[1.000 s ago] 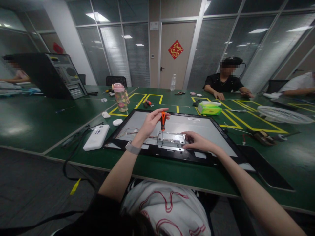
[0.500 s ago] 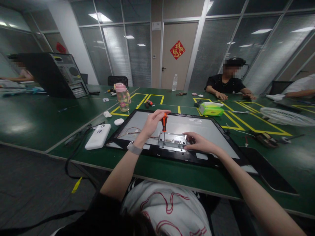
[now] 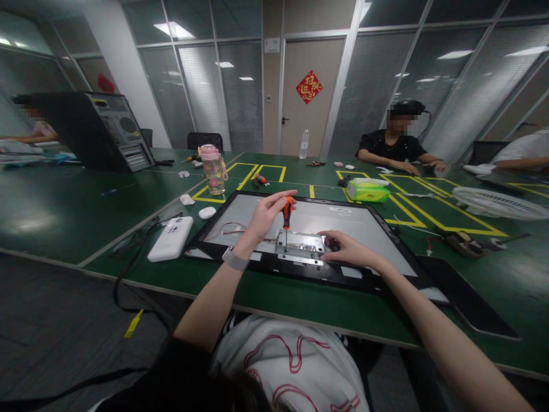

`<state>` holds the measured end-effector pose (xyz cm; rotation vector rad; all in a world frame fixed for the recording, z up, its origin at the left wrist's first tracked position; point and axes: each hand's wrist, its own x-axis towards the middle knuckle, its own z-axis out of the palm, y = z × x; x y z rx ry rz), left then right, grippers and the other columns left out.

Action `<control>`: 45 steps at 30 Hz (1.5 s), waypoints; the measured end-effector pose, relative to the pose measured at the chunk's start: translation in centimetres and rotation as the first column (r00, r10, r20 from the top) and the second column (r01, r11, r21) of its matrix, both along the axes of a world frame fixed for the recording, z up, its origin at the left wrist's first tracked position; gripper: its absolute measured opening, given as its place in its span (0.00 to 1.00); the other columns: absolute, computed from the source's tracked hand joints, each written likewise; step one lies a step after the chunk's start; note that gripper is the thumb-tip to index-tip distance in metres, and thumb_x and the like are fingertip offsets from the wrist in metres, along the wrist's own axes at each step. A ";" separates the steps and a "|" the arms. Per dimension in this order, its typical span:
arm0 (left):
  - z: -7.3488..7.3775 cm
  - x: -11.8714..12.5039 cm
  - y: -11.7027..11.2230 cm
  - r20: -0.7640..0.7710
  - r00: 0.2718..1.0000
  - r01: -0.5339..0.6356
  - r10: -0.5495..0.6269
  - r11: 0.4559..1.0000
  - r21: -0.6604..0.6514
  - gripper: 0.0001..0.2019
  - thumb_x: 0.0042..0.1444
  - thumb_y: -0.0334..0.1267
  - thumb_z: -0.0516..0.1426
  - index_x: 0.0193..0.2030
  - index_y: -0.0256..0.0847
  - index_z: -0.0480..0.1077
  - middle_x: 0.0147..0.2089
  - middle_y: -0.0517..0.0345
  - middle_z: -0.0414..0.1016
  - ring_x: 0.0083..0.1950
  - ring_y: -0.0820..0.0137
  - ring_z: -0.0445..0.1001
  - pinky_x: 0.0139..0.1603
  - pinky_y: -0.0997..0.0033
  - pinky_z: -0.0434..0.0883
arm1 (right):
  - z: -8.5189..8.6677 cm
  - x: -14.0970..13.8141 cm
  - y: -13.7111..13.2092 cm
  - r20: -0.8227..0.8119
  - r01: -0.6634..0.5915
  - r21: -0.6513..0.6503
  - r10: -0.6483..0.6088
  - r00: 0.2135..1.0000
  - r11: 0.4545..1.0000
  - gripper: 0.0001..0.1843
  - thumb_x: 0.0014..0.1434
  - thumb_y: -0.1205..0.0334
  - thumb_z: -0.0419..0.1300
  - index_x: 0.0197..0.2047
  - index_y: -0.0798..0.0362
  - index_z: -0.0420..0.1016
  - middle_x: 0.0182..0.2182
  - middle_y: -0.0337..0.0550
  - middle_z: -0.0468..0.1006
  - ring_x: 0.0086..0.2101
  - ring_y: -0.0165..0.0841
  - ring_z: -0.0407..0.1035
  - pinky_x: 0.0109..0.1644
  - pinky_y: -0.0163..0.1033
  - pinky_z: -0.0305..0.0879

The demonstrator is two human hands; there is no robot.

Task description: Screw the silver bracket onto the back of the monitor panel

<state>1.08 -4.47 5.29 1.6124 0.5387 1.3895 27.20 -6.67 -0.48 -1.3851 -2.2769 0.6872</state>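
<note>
Surface bore panel; left fingers grasped screwdriver on bracket (in place, work seemingly unfinished); right fingers touched it, hold unclear.

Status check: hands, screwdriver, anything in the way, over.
Left hand on screwdriver, upright at left end of bracket. Right hand at bracket's right end. Nothing visibly blocking screwdriver.

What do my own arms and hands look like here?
Your left hand and right hand are gloveless. The left arm has a wide, flat grey wristband and a black fabric sleeve ending near the elbow. The right arm shows no sleeve or band.
</note>
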 end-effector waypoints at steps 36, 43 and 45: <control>-0.5 0.1 0.6 0.005 0.996 -0.094 0.094 0.995 0.038 0.11 0.58 0.42 0.57 0.42 0.38 0.74 0.37 0.56 0.76 0.38 0.71 0.73 0.40 0.72 0.68 | 0.1 0.0 -0.1 0.008 -0.018 0.006 0.018 1.000 1.000 0.35 0.49 0.47 0.65 0.57 0.56 0.68 0.37 0.45 0.71 0.38 0.39 0.67 0.42 0.42 0.65; -0.5 0.1 0.7 0.006 0.998 -0.060 0.060 0.997 0.054 0.13 0.61 0.40 0.53 0.49 0.38 0.72 0.40 0.52 0.78 0.39 0.70 0.75 0.40 0.71 0.70 | -0.2 0.1 0.1 -0.005 0.001 0.000 -0.001 1.000 1.000 0.37 0.48 0.48 0.66 0.58 0.57 0.67 0.37 0.45 0.71 0.38 0.39 0.67 0.43 0.43 0.65; -0.6 0.1 0.7 0.028 1.000 -0.003 0.003 1.000 0.022 0.15 0.63 0.39 0.51 0.52 0.37 0.71 0.43 0.49 0.78 0.41 0.69 0.76 0.41 0.69 0.71 | -0.2 0.1 0.1 -0.003 0.004 0.000 -0.004 1.000 1.000 0.38 0.47 0.47 0.66 0.58 0.57 0.67 0.37 0.45 0.71 0.37 0.39 0.67 0.42 0.43 0.65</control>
